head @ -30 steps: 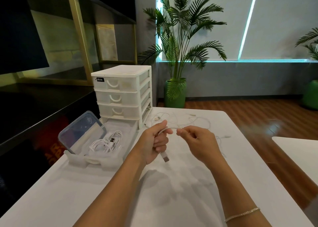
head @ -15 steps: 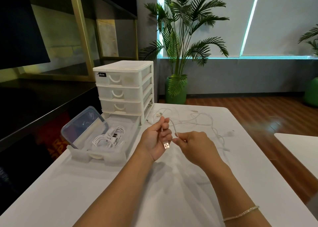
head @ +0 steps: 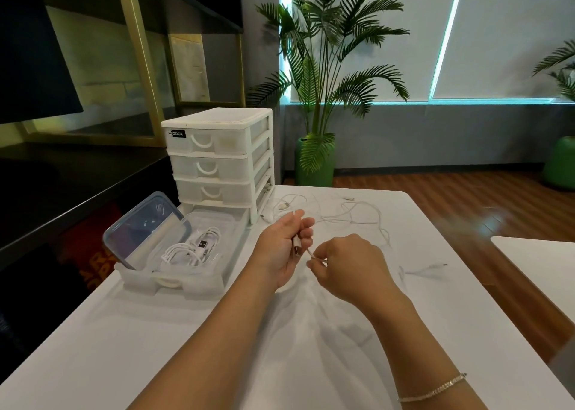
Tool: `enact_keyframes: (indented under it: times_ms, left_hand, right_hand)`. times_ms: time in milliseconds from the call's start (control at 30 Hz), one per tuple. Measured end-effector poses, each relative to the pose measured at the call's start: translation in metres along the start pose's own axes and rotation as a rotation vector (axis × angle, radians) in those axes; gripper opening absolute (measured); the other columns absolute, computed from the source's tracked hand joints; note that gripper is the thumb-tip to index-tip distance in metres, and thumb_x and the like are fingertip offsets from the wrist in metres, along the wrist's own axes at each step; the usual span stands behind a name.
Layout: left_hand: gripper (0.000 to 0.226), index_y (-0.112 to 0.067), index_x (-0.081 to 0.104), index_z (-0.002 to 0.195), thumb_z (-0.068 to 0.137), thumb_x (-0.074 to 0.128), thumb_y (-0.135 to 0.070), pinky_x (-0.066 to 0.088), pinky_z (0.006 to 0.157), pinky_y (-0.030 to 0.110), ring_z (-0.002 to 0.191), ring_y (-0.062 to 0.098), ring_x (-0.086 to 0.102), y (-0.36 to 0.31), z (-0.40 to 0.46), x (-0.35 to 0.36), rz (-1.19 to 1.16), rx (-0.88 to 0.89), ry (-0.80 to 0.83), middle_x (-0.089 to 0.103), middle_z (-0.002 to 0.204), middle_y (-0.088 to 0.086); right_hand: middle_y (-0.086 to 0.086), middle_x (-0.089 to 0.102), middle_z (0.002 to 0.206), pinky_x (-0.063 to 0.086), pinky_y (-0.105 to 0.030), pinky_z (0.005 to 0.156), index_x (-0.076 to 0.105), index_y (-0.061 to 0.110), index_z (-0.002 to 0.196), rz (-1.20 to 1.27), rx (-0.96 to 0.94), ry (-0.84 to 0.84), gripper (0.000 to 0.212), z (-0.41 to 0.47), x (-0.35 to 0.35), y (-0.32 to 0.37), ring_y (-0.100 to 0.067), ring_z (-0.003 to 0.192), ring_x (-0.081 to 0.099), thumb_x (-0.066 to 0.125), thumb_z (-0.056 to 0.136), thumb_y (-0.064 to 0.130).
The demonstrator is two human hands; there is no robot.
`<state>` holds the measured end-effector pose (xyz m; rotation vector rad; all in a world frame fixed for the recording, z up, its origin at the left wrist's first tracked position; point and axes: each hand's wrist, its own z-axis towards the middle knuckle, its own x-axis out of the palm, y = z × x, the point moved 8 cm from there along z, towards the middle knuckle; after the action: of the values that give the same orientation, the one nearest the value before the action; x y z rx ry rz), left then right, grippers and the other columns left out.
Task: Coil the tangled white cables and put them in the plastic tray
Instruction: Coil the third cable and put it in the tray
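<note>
On the white bench point(head: 186, 347), one coil point(head: 189, 248) is already lying in the tray point(head: 174, 288) while my hands, left point(head: 280, 248) and right point(head: 348, 266), are pinching a cable point(head: 311, 253), the tangle point(head: 357, 217) beyond still waiting.

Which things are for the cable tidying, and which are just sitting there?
For the job:
left hand
right hand
thin white cable being held
loose white cables on the table
clear plastic tray with coiled cables

Just there:
white plastic drawer tower
clear blue-rimmed lid
green potted palm
</note>
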<state>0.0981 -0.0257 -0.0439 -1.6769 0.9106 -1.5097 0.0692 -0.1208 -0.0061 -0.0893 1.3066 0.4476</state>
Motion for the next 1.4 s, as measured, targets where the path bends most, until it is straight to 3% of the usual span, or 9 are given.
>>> enact_keyframes:
  times_ms: [133, 267, 367, 500, 667, 900, 1100, 1200, 1400]
  left_hand:
    - [0.039, -0.013, 0.041, 0.139, 0.1, 0.037, -0.016, 0.054, 0.077, 0.019, 0.08, 0.01, 0.065, -0.007, -0.006, 0.01, 0.419, 0.118, 0.049, 0.067, 0.09, -0.002]
    - [0.042, -0.02, 0.037, 0.143, 0.101, 0.035, -0.023, 0.042, 0.105, 0.031, 0.108, 0.015, 0.061, -0.008, -0.012, 0.021, 0.819, 0.236, 0.123, 0.067, 0.106, -0.006]
    - [0.038, -0.025, 0.049, 0.136, 0.1, 0.037, -0.031, 0.045, 0.096, 0.025, 0.107, 0.016, 0.059, -0.001, -0.015, 0.024, 0.981, 0.219, 0.18, 0.062, 0.124, 0.005]
    - [0.028, -0.026, 0.066, 0.092, 0.1, 0.039, -0.022, 0.038, 0.052, 0.012, 0.057, 0.005, 0.049, -0.001, -0.016, 0.015, 0.806, 0.074, 0.239, 0.061, 0.063, -0.008]
    - [0.047, -0.023, 0.069, 0.07, 0.1, 0.034, -0.016, 0.033, 0.052, 0.021, 0.053, 0.011, 0.038, 0.013, -0.02, 0.022, 0.643, -0.054, 0.376, 0.05, 0.054, -0.003]
    - [0.046, -0.019, 0.06, 0.048, 0.089, 0.038, -0.025, 0.023, 0.037, 0.014, 0.037, 0.005, 0.026, 0.013, -0.024, 0.032, 0.437, -0.136, 0.505, 0.03, 0.043, -0.008]
    - [0.049, -0.022, 0.05, 0.044, 0.09, 0.04, -0.037, 0.02, 0.031, 0.013, 0.03, 0.002, 0.025, 0.009, -0.025, 0.03, 0.203, -0.214, 0.459, 0.03, 0.038, -0.011]
    - [0.045, -0.019, 0.055, 0.047, 0.086, 0.041, -0.039, 0.019, 0.03, 0.014, 0.028, 0.001, 0.026, 0.004, -0.023, 0.031, 0.037, -0.221, 0.431, 0.029, 0.036, -0.01]
    - [0.038, -0.01, 0.069, 0.073, 0.082, 0.042, -0.034, 0.021, 0.03, 0.012, 0.026, 0.004, 0.03, 0.007, -0.033, 0.045, -0.153, -0.254, 0.482, 0.032, 0.036, -0.009]
  right_hand:
    - [0.004, 0.071, 0.092, 0.046, -0.024, 0.068, 0.068, 0.029, 0.104, 0.032, -0.024, -0.07, 0.026, -0.002, -0.011, -0.001, -0.016, 0.083, 0.062, 0.048, 0.09, 0.038]
    - [0.01, 0.072, 0.092, 0.046, -0.021, 0.068, 0.07, 0.032, 0.099, 0.124, 0.005, -0.148, 0.022, -0.002, -0.02, -0.01, -0.01, 0.082, 0.063, 0.054, 0.086, 0.036]
    - [0.01, 0.07, 0.088, 0.049, -0.024, 0.071, 0.071, 0.029, 0.089, 0.186, -0.007, -0.173, 0.012, -0.004, -0.023, -0.01, -0.011, 0.081, 0.062, 0.06, 0.084, 0.033]
    - [0.009, 0.057, 0.076, 0.046, -0.026, 0.065, 0.069, 0.022, 0.087, 0.282, 0.029, -0.263, 0.01, -0.002, -0.031, -0.022, -0.011, 0.071, 0.052, 0.065, 0.083, 0.03]
    - [0.01, 0.061, 0.085, 0.045, -0.017, 0.068, 0.073, 0.022, 0.092, 0.555, 0.085, -0.209, 0.013, -0.001, -0.031, -0.037, -0.01, 0.078, 0.054, 0.067, 0.081, 0.017]
    - [0.006, 0.047, 0.057, 0.043, -0.02, 0.059, 0.067, 0.023, 0.083, 0.689, 0.213, -0.259, 0.025, -0.004, -0.031, -0.054, -0.011, 0.057, 0.044, 0.065, 0.075, 0.0]
    - [0.01, 0.054, 0.049, 0.047, -0.028, 0.061, 0.068, 0.033, 0.074, 0.857, 0.119, -0.178, 0.024, -0.002, -0.031, -0.043, -0.01, 0.051, 0.047, 0.071, 0.075, 0.009]
    - [0.018, 0.068, 0.07, 0.052, -0.022, 0.071, 0.072, 0.032, 0.079, 0.934, 0.052, -0.184, 0.008, -0.003, -0.033, -0.034, -0.009, 0.071, 0.064, 0.068, 0.079, 0.025]
    - [0.022, 0.062, 0.076, 0.047, -0.015, 0.069, 0.072, 0.023, 0.089, 0.864, 0.091, -0.293, 0.012, -0.002, -0.038, -0.038, -0.001, 0.077, 0.061, 0.061, 0.085, 0.026]
